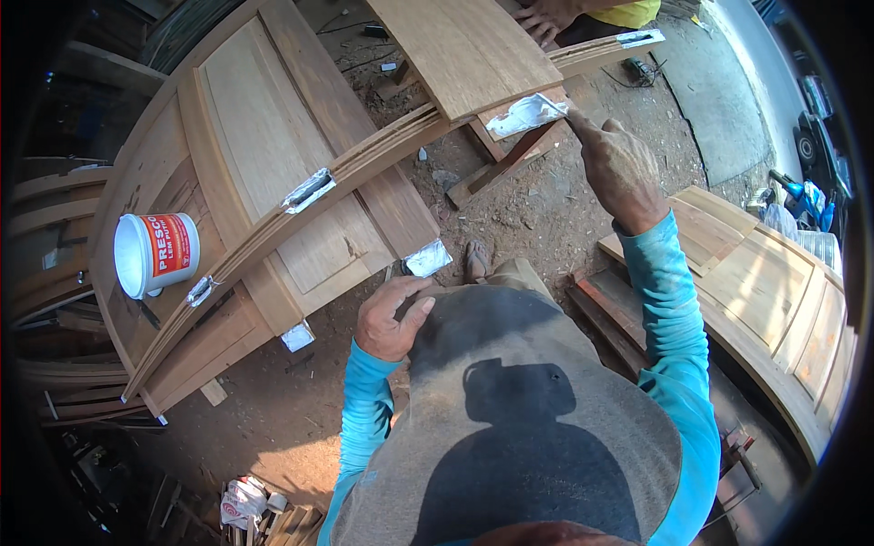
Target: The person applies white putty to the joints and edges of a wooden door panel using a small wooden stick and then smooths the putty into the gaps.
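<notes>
My right hand (624, 173) is closed round a thin pale stick-like tool (552, 105), index finger stretched along it. The tool's tip touches white glue (523, 116) spread on the tenon at the end of a wooden board (469, 55). Under that board runs a long grooved wooden rail (382, 141), with white glue around its slots (309, 190). My left hand (393, 318) holds nothing; its thumb stands apart from loosely bent fingers beside my shirt. Near it, a glue-coated tenon (428, 258) juts from a panelled door (273, 100). A second white-coated tenon (298, 337) shows lower down.
A white tub (157, 253) with a red label stands on the door at left. Another person's hand (546, 18) is at the top. Another panelled door (774, 291) lies at right. A wooden trestle (510, 164) stands under the board. Stacked timber (55, 218) fills the far left.
</notes>
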Action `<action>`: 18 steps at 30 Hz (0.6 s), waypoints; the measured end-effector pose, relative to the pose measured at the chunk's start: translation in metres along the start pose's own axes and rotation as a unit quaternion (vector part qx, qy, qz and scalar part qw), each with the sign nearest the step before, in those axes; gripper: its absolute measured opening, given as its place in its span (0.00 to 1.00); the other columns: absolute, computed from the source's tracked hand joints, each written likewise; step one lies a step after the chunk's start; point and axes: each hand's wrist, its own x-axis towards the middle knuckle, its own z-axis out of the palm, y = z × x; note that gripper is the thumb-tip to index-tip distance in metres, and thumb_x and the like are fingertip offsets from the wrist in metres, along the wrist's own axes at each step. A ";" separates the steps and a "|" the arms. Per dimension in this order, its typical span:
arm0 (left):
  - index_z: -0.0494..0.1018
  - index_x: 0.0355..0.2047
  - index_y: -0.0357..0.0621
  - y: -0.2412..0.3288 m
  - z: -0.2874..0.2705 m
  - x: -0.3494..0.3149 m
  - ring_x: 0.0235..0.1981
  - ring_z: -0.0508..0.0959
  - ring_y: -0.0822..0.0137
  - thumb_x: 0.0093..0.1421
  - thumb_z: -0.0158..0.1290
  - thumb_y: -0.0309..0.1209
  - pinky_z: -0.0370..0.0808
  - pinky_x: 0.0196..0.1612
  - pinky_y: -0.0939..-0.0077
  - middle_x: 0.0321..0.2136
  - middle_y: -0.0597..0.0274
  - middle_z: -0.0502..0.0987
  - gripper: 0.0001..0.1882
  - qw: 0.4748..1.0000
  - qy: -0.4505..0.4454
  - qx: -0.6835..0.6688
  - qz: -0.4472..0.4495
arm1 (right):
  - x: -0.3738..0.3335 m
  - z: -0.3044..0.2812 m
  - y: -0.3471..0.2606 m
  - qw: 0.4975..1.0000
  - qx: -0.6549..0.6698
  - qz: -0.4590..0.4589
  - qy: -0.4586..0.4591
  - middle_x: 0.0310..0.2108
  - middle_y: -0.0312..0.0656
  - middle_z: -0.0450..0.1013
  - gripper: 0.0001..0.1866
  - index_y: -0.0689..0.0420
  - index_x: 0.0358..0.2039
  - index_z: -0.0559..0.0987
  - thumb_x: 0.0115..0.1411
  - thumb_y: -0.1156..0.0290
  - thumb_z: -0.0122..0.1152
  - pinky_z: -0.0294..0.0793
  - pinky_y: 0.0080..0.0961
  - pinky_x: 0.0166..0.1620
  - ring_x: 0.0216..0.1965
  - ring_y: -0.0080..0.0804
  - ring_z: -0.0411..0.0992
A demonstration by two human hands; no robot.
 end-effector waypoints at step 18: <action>0.82 0.49 0.36 -0.056 -0.083 0.016 0.50 0.84 0.53 0.66 0.63 0.29 0.78 0.56 0.65 0.46 0.49 0.85 0.13 0.999 -0.039 -0.034 0.007 | -0.003 0.012 -0.061 0.997 0.064 0.040 -0.005 0.36 0.56 0.76 0.22 0.49 0.63 0.80 0.70 0.72 0.54 0.77 0.51 0.42 0.38 0.57 0.79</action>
